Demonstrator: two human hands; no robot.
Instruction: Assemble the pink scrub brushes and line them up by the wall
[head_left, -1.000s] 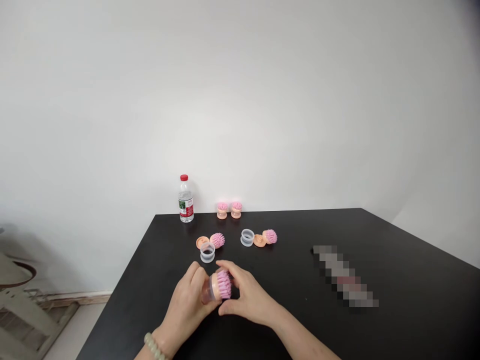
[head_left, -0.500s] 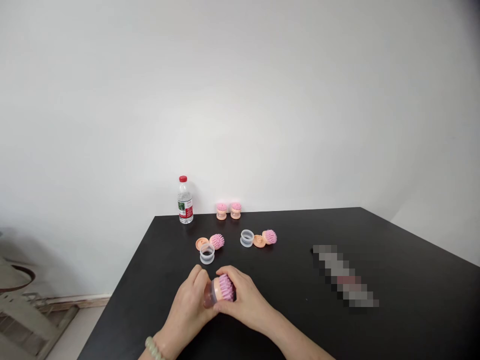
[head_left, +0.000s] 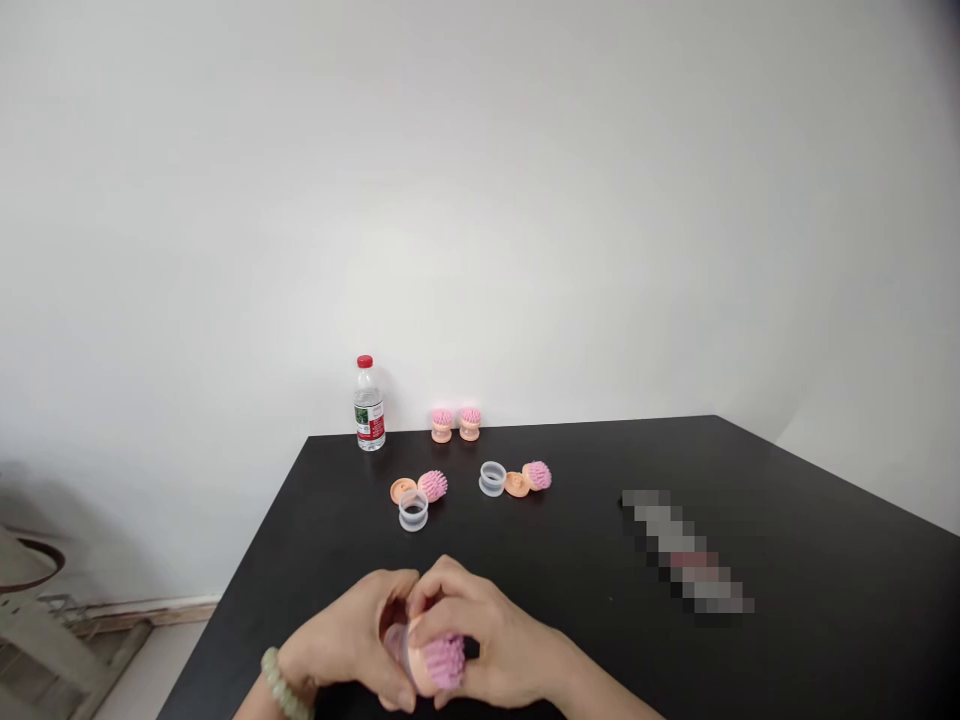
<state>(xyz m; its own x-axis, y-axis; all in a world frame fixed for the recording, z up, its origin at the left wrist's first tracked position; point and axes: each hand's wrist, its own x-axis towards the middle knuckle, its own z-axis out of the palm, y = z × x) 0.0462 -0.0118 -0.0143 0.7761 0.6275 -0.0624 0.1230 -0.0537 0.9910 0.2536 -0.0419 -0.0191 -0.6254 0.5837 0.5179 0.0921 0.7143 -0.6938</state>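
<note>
Wears a bracelet [head_left: 284, 684] of pale green, rounded beads, strung closely in one row around the left wrist. Bare on both sides of the bracelet, over the left hand [head_left: 346, 634] and lower forearm. Equally bare over the right hand [head_left: 496, 640], wrist and forearm.

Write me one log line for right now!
left hand: holds brush | right hand: same brush | back: bottle, two brushes | middle: two rings, two discs, two heads

Black counter [head_left: 555, 560] against a wall.
On it: bottle [head_left: 370, 415], two upright brushes [head_left: 455, 425], two disassembled brush sets [head_left: 433, 486], pixelated object [head_left: 686, 552].
</note>
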